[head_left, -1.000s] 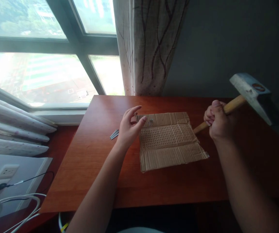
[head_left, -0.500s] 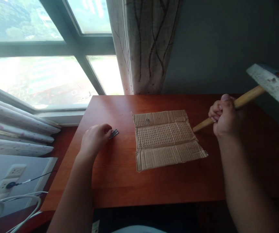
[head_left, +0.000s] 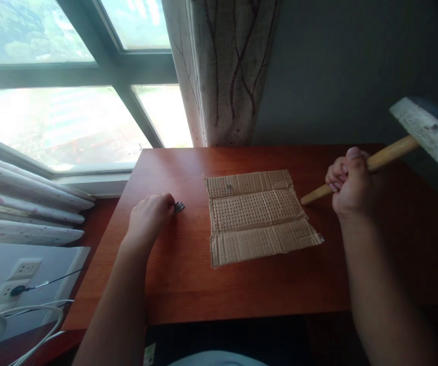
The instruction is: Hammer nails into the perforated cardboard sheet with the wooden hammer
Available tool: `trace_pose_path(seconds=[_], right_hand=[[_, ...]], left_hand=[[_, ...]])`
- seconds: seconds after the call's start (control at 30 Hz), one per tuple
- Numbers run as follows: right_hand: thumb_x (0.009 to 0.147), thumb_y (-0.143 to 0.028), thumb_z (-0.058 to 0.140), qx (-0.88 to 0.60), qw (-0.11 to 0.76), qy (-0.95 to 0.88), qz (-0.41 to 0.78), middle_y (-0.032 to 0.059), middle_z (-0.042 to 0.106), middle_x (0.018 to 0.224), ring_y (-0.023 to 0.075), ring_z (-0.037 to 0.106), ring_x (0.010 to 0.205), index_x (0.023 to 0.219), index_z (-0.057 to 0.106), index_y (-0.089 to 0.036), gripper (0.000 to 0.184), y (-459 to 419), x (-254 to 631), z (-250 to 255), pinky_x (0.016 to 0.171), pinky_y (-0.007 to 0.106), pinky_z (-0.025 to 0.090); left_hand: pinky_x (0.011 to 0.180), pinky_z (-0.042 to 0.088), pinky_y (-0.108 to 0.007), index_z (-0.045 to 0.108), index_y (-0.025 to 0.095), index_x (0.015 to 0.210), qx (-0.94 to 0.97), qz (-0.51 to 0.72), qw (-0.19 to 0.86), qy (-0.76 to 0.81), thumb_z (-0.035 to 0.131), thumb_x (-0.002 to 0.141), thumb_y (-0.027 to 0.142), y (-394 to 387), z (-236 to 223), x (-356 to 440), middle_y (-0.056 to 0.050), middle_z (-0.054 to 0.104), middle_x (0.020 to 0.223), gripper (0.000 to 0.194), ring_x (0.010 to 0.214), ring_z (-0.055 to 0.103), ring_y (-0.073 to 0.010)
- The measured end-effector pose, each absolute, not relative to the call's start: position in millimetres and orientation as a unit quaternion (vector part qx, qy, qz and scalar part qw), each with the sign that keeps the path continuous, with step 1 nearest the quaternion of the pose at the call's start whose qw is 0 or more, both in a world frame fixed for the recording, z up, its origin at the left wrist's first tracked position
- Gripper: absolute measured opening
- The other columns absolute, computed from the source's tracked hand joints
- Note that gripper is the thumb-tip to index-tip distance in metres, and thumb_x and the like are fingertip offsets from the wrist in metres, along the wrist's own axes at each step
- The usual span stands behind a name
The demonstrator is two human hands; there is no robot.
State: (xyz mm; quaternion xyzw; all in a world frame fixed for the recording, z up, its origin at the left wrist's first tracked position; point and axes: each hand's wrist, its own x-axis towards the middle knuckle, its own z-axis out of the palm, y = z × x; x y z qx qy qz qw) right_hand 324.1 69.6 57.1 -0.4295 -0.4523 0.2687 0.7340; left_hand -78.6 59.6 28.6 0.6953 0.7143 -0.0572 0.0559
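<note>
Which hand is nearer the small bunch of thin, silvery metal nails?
Left. The left hand is at the nails; the right hand is beyond the brown perforated cardboard, gripping a wooden-handled hammer.

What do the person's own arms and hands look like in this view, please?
The left hand and right hand wear no visible gloves or rings. The left forearm and right forearm are bare, with no sleeve, watch or bracelet showing. I can make out no markings.
</note>
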Motion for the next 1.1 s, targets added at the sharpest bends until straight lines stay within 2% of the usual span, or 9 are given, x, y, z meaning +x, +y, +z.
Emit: trace_pose_path(seconds=[0.13,0.27,0.4,0.5,0.63,0.87,1.1], right_hand=[[0.084,-0.038,0.069,-0.430,0.735,-0.450,0.268,-0.0101,0.030,0.043,0.0047,0.025,0.033,0.056,0.037,-0.022,0.045,68,325,56,0.033,0.023,0.015],[0.083,-0.040,0.070,-0.428,0.736,-0.451,0.270,-0.0102,0.029,0.042,0.0042,0.024,0.032,0.055,0.036,-0.021,0.048,68,326,55,0.033,0.023,0.015],[0.083,-0.040,0.071,-0.432,0.735,-0.450,0.265,-0.0098,0.030,0.043,0.0041,0.025,0.032,0.054,0.035,-0.021,0.049,68,326,55,0.033,0.023,0.015],[0.082,-0.039,0.071,-0.430,0.735,-0.450,0.269,-0.0099,0.030,0.043,0.0043,0.025,0.032,0.055,0.036,-0.021,0.048,68,326,55,0.033,0.023,0.015],[0.082,-0.042,0.071,-0.429,0.733,-0.451,0.274,-0.0101,0.030,0.042,0.0042,0.024,0.032,0.055,0.037,-0.021,0.048,68,325,56,0.033,0.023,0.014],[0.084,-0.039,0.068,-0.433,0.732,-0.453,0.268,-0.0095,0.031,0.043,0.0051,0.025,0.033,0.055,0.037,-0.022,0.046,66,324,56,0.033,0.023,0.014],[0.081,-0.041,0.070,-0.438,0.734,-0.444,0.269,-0.0097,0.031,0.043,0.0045,0.025,0.032,0.055,0.036,-0.022,0.047,68,326,56,0.033,0.023,0.015]], left_hand=[[0.056,0.037,-0.033,0.072,0.023,0.085,0.695,-0.023,0.033,0.718,0.055,0.084,0.041,61,27,-80,-0.011,0.074,0.089,0.024,0.077,0.067,-0.0298],[0.064,0.045,-0.032,0.071,0.023,0.090,0.680,0.177,0.040,0.711,0.063,0.078,0.030,61,30,-82,-0.006,0.073,0.083,0.016,0.075,0.066,-0.0230],[0.072,0.053,-0.030,0.071,0.020,0.088,0.618,0.438,0.218,0.615,0.071,0.076,0.031,59,46,-62,-0.004,0.073,0.085,0.016,0.077,0.068,-0.0182],[0.072,0.056,-0.029,0.070,0.018,0.087,0.592,0.513,0.327,0.528,0.076,0.076,0.030,56,60,-30,-0.004,0.073,0.086,0.017,0.078,0.069,-0.0167],[0.080,0.056,-0.030,0.072,0.019,0.087,0.633,0.527,0.327,0.463,0.075,0.080,0.027,61,62,8,-0.003,0.074,0.086,0.011,0.082,0.068,-0.0156],[0.075,0.052,-0.030,0.073,0.020,0.088,0.681,0.482,0.239,0.498,0.068,0.085,0.025,74,37,20,-0.003,0.074,0.086,0.008,0.079,0.065,-0.0163],[0.071,0.049,-0.028,0.071,0.019,0.087,0.663,0.494,0.268,0.494,0.066,0.085,0.024,74,31,22,-0.002,0.071,0.081,0.008,0.073,0.060,-0.0141]])
